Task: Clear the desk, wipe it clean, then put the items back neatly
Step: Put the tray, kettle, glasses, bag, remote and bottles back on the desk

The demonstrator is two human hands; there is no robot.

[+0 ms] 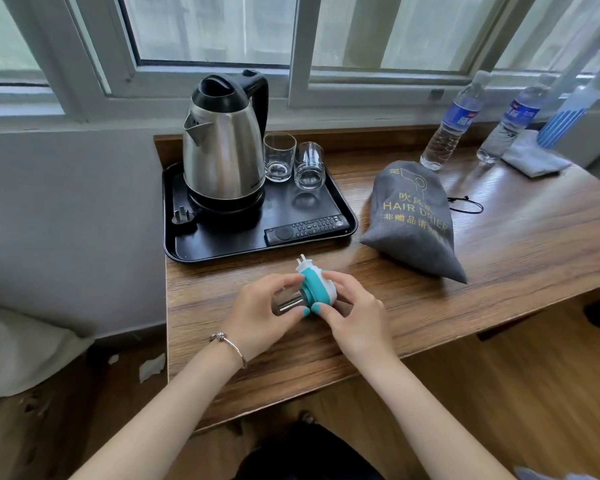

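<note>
**Now: both hands closing on the plug-in device at the near edge**

Currently gripping the teal-and-white plug-in device (315, 284) with both hands together, just above the wooden desk (499, 244) near its front left. Pinching from the left with the left hand (262, 311), thumb and fingertips curled round what looks like a small clear bottle or metal-looking part under the device; cupping from the right with the right hand (352, 315), fingers wrapped on the white shell. Pointing the plug prongs up and away, toward the far side, so running the long axis roughly near-to-far with a tilt. Sitting equally close to either hand, the device being held between them.

Waiting beyond: black tray (347, 220) directly far of the hands, carrying kettle (224, 147), two glasses (293, 161) and remote control (307, 229). Lying to the right, grey hair drier bag (411, 220); standing further right and far, two water bottles (454, 126) beside a folded cloth (534, 157).

Probably lifting the device off, or setting it back down; hard telling which from this alone. Hiding the device's lower part behind the fingers, so not making out whether bottle and shell are joined or being separated. Cutting off at the far right, a striped object, blurred and unidentifiable.
</note>
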